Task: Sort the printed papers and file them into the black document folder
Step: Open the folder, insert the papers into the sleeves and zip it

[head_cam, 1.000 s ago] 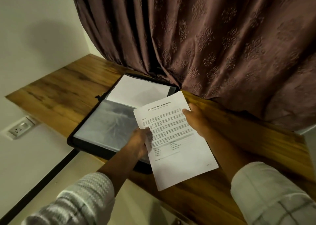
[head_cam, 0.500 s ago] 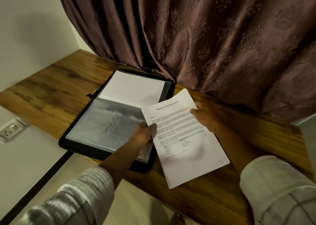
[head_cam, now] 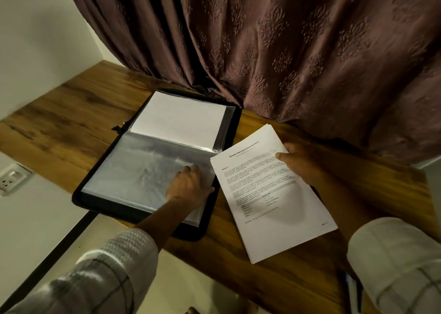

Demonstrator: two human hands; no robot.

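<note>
Item: printed papers (head_cam: 274, 194), one stack, at 3 o'clock of the open black document folder (head_cam: 235, 127), just beside it on the surface (head_cam: 71, 113).

Your right hand (head_cam: 300, 163) pinches the stack's far edge, thumb on top.

Your left hand (head_cam: 188, 187) rests knuckles-up on the folder's clear sleeve (head_cam: 133, 170), fingers bent; whether it grips cannot be told.

Curtain (head_cam: 286, 51) at 12 o'clock.

Body text on the printed papers (head_cam: 272, 194) is unreadably small; the left edge cuts the wall socket (head_cam: 10, 178).

Bare desk (head_cam: 71, 122) left of folder (head_cam: 191, 236); curtain (head_cam: 286, 51) crowds far edge; papers (head_cam: 274, 218) cover right side.
</note>
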